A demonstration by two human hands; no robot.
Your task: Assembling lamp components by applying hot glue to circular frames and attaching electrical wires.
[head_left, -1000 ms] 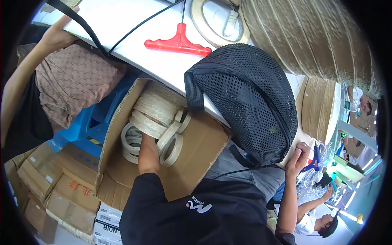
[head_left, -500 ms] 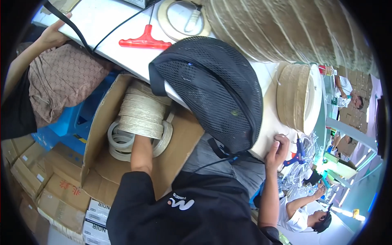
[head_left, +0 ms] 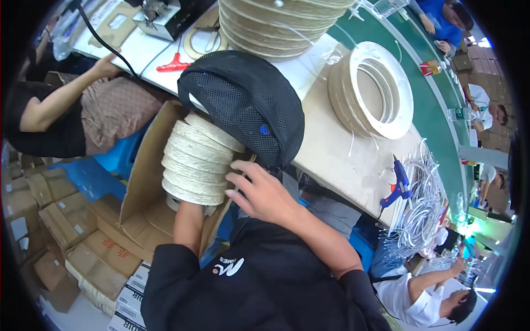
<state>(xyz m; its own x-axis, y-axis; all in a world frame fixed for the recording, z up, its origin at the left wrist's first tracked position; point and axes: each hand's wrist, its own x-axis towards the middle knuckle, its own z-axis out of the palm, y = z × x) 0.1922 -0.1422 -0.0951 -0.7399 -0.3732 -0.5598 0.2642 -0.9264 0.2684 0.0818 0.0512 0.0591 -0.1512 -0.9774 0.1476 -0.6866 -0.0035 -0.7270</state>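
A stack of cream, string-wrapped rings (head_left: 196, 163) is raised inside an open cardboard box (head_left: 138, 171). My left forearm (head_left: 189, 223) runs up into the centre of the stack from below, so my left hand and its fingers are hidden within it. Beside the stack's right side is my right hand (head_left: 259, 190), its fingers spread and the fingertips at or very near the rings. Whether they touch is unclear. A black mesh bag (head_left: 243, 102) lies on the table edge just beyond both hands.
On the white table (head_left: 331, 160) stand wider ring stacks (head_left: 381, 91), a blue glue gun (head_left: 398, 185), a bundle of clear strips (head_left: 422, 193) and a red T-handle (head_left: 174, 64). A co-worker's arm (head_left: 72, 96) rests at the left. Cartons (head_left: 99, 265) are piled lower left.
My right hand has come from the table edge to the stack's side. The stack on my left arm has risen, and my view has shifted.
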